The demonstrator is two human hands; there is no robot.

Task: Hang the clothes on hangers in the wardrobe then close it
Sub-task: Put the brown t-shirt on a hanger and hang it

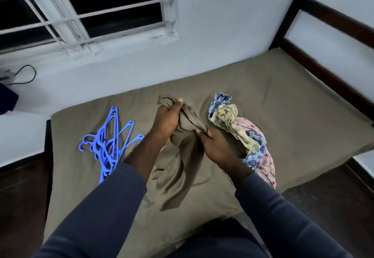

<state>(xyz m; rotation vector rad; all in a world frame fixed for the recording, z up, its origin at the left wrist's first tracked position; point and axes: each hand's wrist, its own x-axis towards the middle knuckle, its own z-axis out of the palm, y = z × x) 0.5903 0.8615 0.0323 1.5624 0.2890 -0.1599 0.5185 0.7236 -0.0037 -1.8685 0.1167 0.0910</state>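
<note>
Olive-brown garment is up off the bed, held in both hands over the middle of the mattress. Left hand grips the top bunch, fingers curled round the cloth, thumb tip showing on top of the fold. Right hand sits lower and to the right, its fingers pinching a twisted edge of the same garment. Between the hands the cloth is gathered into a rope. The rest hangs down, and its lower end lies on the sheet close to the person's body. Its colour nearly matches the bed sheet, so I cannot tell exactly where the hem ends.

Blue plastic hangers lie in a loose tangle on the sheet to the left of the left forearm, hooks pointing left, apart from the garment. I can't count them.

Pile of patterned clothes lies on the sheet just right of the right hand: yellow floral on top, blue floral and pink stripe under it, all crumpled together. I cannot tell whether the wrist touches it.

Both arms are in dark navy sleeves.

Dark wooden bed frame runs along the right side against a white wall. Barred window is top left, dark outside. Black cable loops on the ledge at far left. Dark floor shows on both sides of the bed.
</note>
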